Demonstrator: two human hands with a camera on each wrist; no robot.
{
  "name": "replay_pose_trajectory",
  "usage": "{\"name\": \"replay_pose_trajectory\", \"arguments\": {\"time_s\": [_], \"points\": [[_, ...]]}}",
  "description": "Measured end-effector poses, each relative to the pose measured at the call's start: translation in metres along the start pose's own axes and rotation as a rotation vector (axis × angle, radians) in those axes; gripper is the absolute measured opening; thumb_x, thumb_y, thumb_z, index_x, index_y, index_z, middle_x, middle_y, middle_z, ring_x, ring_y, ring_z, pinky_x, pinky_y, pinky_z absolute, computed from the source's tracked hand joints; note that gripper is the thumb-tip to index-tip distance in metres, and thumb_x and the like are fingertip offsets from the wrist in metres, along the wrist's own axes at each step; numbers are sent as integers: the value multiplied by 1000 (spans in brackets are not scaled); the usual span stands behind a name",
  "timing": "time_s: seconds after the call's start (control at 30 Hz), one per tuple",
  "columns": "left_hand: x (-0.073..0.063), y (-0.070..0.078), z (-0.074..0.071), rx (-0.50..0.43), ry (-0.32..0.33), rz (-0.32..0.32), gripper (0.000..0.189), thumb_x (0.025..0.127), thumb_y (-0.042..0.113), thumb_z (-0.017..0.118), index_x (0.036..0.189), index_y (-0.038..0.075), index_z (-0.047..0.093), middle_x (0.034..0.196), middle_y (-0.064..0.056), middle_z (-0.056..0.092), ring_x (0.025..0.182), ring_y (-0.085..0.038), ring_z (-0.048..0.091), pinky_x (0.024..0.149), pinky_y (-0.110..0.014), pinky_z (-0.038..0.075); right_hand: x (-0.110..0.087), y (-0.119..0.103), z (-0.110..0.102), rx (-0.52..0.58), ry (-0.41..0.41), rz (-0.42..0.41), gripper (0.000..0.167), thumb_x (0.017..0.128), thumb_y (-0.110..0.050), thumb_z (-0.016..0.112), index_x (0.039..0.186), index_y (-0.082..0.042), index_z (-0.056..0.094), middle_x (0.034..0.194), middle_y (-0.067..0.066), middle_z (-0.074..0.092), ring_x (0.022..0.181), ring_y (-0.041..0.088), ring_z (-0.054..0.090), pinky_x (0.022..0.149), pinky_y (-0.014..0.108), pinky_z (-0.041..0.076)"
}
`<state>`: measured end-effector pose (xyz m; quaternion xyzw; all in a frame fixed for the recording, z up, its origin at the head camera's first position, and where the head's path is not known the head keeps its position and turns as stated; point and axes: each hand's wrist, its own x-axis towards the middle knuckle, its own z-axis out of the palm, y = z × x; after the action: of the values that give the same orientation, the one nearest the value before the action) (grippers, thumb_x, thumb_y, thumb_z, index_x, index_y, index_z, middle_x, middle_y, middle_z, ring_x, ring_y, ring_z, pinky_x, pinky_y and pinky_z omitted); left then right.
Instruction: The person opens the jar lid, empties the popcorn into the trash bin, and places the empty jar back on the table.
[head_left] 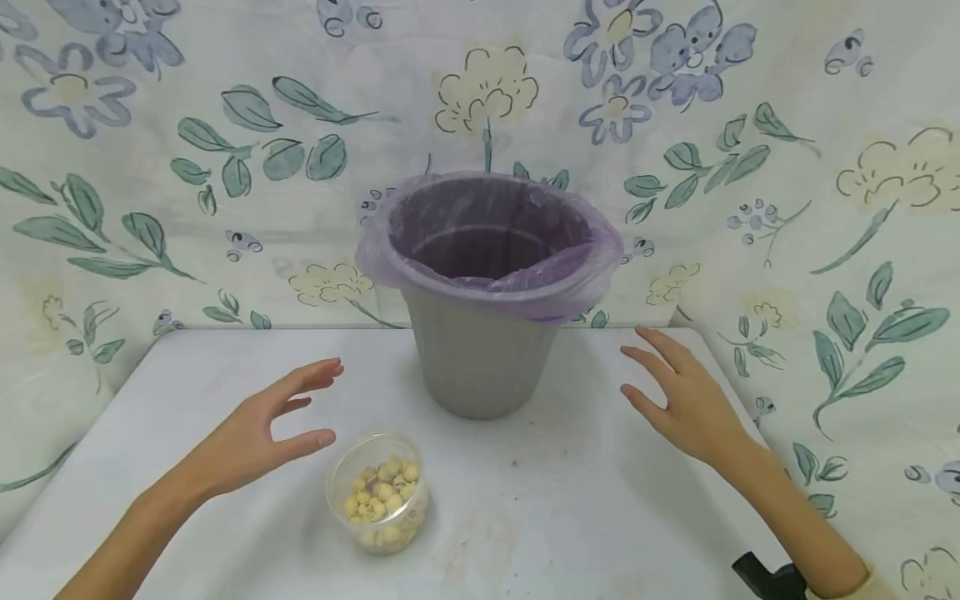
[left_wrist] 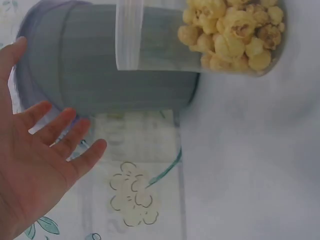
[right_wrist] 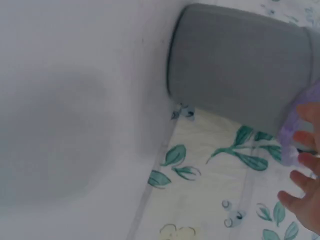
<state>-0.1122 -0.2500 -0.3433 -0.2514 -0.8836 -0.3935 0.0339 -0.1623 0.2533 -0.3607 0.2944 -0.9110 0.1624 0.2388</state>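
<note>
A grey bin (head_left: 480, 358) lined with a purple plastic bag (head_left: 585, 279) stands upright at the back middle of the white table. In front of it, to the left, sits a clear plastic tub (head_left: 378, 500) partly filled with yellow popcorn (left_wrist: 232, 35). My left hand (head_left: 262, 429) hovers just left of the tub, fingers spread and nothing in them. On the other side, my right hand (head_left: 686, 404) hangs over the table to the right of the bin, its fingers apart and pointing toward it. The right wrist view catches only part of that hand, near the bag's edge.
The white table (head_left: 585, 500) carries small dark crumbs and faint brown smears in front of the bin. A floral cloth (head_left: 300, 225) hangs behind the table and along its sides. A black strap-like object (head_left: 765, 575) is at the right forearm.
</note>
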Motion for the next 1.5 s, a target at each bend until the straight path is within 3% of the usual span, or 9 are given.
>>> {"name": "replay_pose_trajectory", "arguments": {"time_s": [0.1, 0.3, 0.73, 1.07, 1.37, 1.5], "points": [[-6, -4, 4, -39, -35, 25, 81, 87, 12, 78, 155, 24, 35, 145, -1, 49, 129, 3, 43, 100, -10, 34, -3, -8, 5, 36, -29, -2, 49, 87, -19, 75, 131, -7, 61, 148, 13, 46, 133, 36, 45, 100, 54, 43], [-16, -10, 12, -81, -76, 43, 88, 82, 9, 81, 154, 25, 34, 146, 10, 46, 131, 1, 42, 101, -11, 35, -5, -25, 11, 172, -72, 61, 49, 89, -20, 75, 135, -9, 60, 150, 8, 46, 135, 32, 44, 101, 54, 44], [-34, -19, 29, -95, -100, 12, 96, 76, 14, 87, 155, 25, 33, 149, 11, 43, 131, 0, 42, 100, -18, 41, -4, -53, 32, 390, -136, 98, 55, 88, -20, 79, 138, -10, 58, 150, 5, 47, 137, 28, 44, 105, 50, 42], [-43, -25, 42, -109, -114, 15, 102, 74, 17, 89, 156, 23, 30, 153, 12, 38, 132, 0, 42, 98, -26, 46, 0, -85, 66, 579, -196, 79, 55, 87, -21, 79, 137, -11, 58, 148, 7, 48, 137, 25, 43, 106, 47, 41], [-50, -30, 58, -149, -134, -83, 103, 74, 18, 89, 156, 26, 27, 149, -10, 41, 125, 2, 41, 94, -30, 50, -5, -114, 98, 818, -314, 77, 55, 90, -23, 76, 139, -10, 55, 149, 8, 46, 137, 26, 43, 104, 39, 45], [-52, -32, 64, -198, -136, -93, 103, 75, 13, 88, 156, 21, 26, 145, -17, 44, 127, 4, 40, 92, -31, 50, -7, -124, 107, 917, -365, 118, 57, 91, -21, 76, 141, -8, 53, 148, 10, 46, 135, 26, 45, 104, 36, 44]]}}
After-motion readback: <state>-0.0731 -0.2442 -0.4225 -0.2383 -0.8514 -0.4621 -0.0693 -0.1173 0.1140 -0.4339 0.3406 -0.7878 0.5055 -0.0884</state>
